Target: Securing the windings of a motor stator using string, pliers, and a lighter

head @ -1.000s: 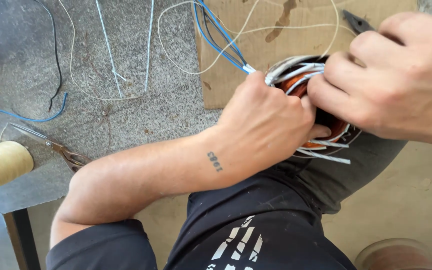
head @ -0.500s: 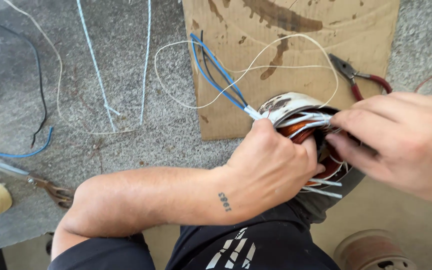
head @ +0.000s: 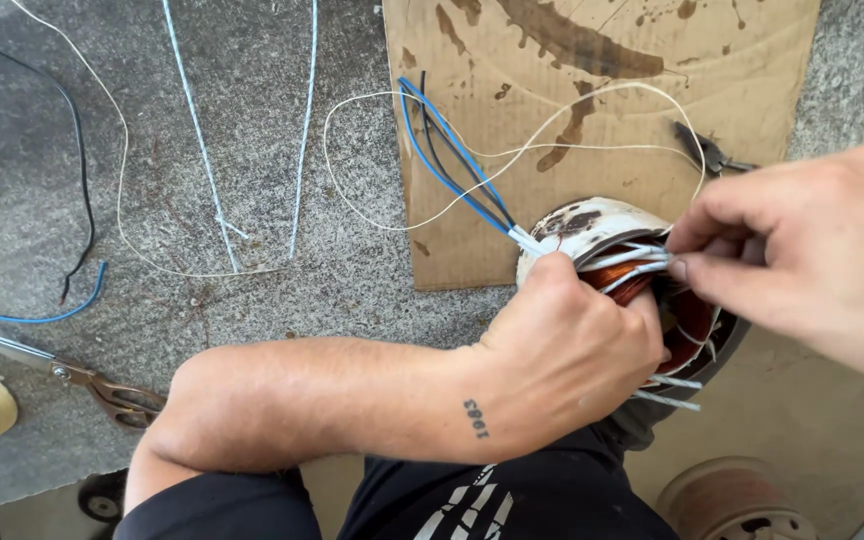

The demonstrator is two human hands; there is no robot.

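Over the lap, both hands are working the white-sleeved leads of a motor stator.
Left hand (head: 572, 350) is gripping the stator (head: 602, 225) with fingers curled shut around its rim and copper winding (head: 687, 335), just off the edge of the stained cardboard (head: 602, 80). Right hand (head: 802, 255) is pinching the white sleeved leads (head: 632, 262) between thumb and fingertips, nearly closed. Blue and black wires (head: 452, 160) are trailing from the stator onto the cardboard. Judgement: pulling gently along the sleeves should be sparing the winding; scissors (head: 72, 380) and pliers (head: 707, 152) are lying unused.
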